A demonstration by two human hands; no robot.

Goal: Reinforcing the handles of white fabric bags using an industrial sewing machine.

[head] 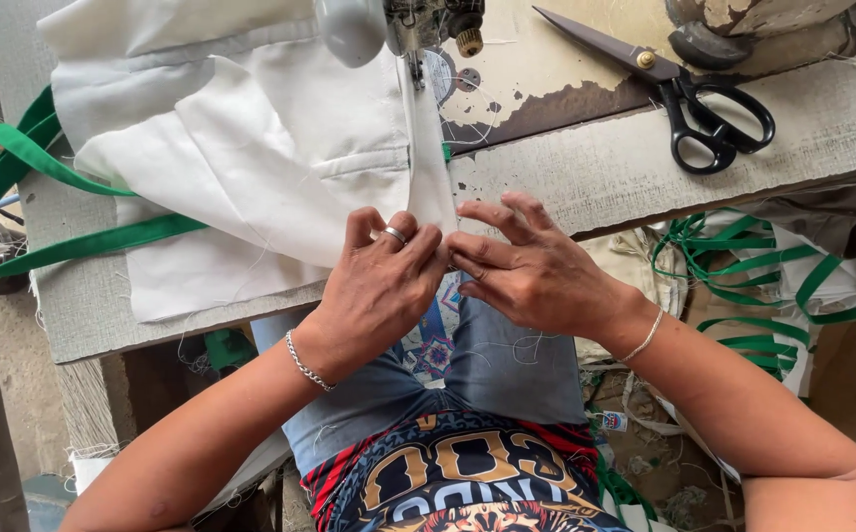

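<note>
Left hand (381, 286): we see one, fingers curled, pinching the white fabric (280, 158) edge at the table's (645, 158) near rim.
Right hand (531, 271): one, fingers bent, gripping the same folded strip.
Fabric: one piece, under the sewing machine (398, 25).
Scissors (684, 84): one black pair, well apart.
Green tape (14, 187): one strip at the left.

Worn sewing table (635, 167), grey top, with a cream inset panel (556, 69) whose paint is chipped to brown along the edge. Black-handled scissors (689, 94) lie on the far right of it. Green strap (14, 187) hangs off the left edge; more green strips (743, 286) are piled below right on pale cloth scraps. Dirt floor (664, 483) underneath is littered with threads and bits. Soft, even daylight, no hard shadows.
</note>
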